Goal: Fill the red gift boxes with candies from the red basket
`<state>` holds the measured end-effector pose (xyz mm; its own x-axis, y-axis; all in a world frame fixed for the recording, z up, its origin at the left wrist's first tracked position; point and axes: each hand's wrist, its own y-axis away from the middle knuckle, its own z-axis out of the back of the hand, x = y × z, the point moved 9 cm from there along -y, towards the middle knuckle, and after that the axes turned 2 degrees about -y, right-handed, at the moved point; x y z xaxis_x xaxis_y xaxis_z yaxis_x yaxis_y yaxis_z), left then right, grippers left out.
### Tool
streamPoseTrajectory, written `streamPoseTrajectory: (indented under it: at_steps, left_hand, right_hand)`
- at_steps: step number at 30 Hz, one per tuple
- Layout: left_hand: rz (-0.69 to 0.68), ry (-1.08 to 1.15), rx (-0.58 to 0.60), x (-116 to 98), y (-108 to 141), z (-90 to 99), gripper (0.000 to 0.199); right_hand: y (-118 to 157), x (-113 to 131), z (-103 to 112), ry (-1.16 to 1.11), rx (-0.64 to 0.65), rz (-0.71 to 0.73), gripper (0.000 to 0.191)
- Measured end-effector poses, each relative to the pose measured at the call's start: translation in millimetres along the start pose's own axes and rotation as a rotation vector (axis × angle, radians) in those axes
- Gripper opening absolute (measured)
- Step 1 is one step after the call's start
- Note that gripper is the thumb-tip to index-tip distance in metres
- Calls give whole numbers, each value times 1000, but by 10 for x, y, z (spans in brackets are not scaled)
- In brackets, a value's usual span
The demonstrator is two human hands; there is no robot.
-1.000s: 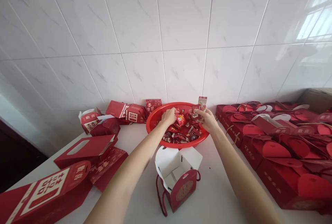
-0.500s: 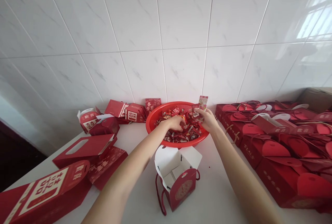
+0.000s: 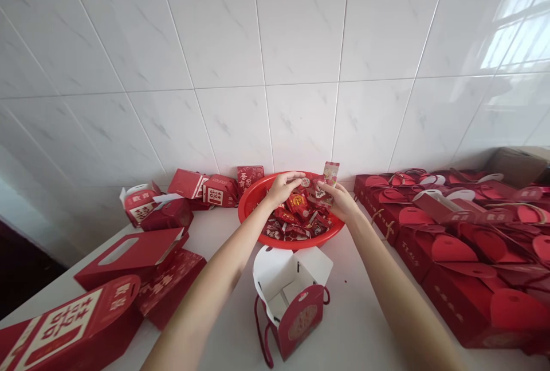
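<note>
A red plastic basket (image 3: 249,210) holds many wrapped candies (image 3: 298,204) and stands against the tiled wall. Over its back left part is my left hand (image 3: 283,186), fingers pinched on a small round wrapped candy (image 3: 305,182). My right hand (image 3: 342,202) is at the basket's right side, closed on candy packets; one pale pink and green packet (image 3: 330,172) sticks up from it. In front of the basket an open red gift box (image 3: 301,316) with a white inside stands upright, flaps spread and a dark red cord handle hanging at its left.
On the left of the white table (image 3: 219,233) lie several red boxes (image 3: 129,251), some with gold and white lettering. Rows of red gift boxes (image 3: 468,296) with rounded flaps fill the right side. A brown cardboard box (image 3: 518,165) is at the back right.
My left hand has lifted out of the candies, moving up and back, with a small candy at its fingertips. My right hand still holds its packets. The view has shifted slightly.
</note>
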<state>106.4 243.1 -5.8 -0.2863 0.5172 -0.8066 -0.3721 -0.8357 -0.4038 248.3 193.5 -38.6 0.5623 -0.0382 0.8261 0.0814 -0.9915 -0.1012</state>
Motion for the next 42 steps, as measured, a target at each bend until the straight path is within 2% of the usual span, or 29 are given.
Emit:
streamPoseTrajectory:
  at_steps: [5,8,10,12,15,18,22,26,31,34,40,42]
  left_hand:
    - [-11,16,37,-17,24,-89,40]
    - [-9,-78,29,-46,37,-112,42]
    - [-4,-166,45,-62,48,-141,37]
    - [8,-268,126,-55,64,-229,30]
    - [34,-437,356,9,103,-470,21]
    - [47,-614,536,76,93,-699,28]
    - [51,-828,646,140,-17,-952,38]
    - [75,-959,738,261,-38,-1134,28]
    - [127,-974,821,408,43,-1132,32]
    - [170,-906,826,426,44,-1074,33]
    - [207,-656,696,336,-75,-879,33]
    - [204,-558,634,278,-99,-781,27]
  right_hand:
    - [8,-38,-13,16,-16,-29,30]
    - [-33,-26,62,-5,-73,18,30]
    - [-59,11,143,-37,-134,75,28]
    - [-74,53,223,-73,-194,130,27]
    - [-81,96,293,-109,-245,173,27]
    - [-79,108,310,-121,-264,179,30]
    - [-70,111,306,-118,-281,184,31]
    - [-69,106,292,-106,-283,186,30]
    - [-78,90,287,-95,-271,173,29]
    - [-71,87,282,-92,-263,160,29]
    - [-51,97,251,-86,-246,143,27]
    - [-42,98,235,-88,-240,136,26]
